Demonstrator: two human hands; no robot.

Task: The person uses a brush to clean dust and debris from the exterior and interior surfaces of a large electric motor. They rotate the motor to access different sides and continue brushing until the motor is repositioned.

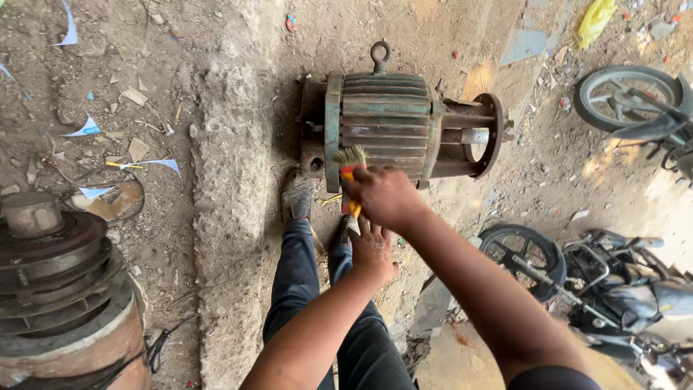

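Clasping a frayed-bristle brush [351,173] in its closed grip, the right hand [386,196] touches the ribbed motor [390,119]; left hand [372,253] spread.

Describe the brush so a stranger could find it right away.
Find the big green ribbed motor lying on the dirt ground. At its near edge the right hand grips a small brush. Its pale frayed bristles and orange-yellow handle stand out against the dull metal.

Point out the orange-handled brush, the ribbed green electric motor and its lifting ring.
Orange-handled brush [349,157], head view, on its pale bristles.
Ribbed green electric motor [386,115], head view, on the finned casing.
Lifting ring [380,52], head view, on the metal loop atop the casing.
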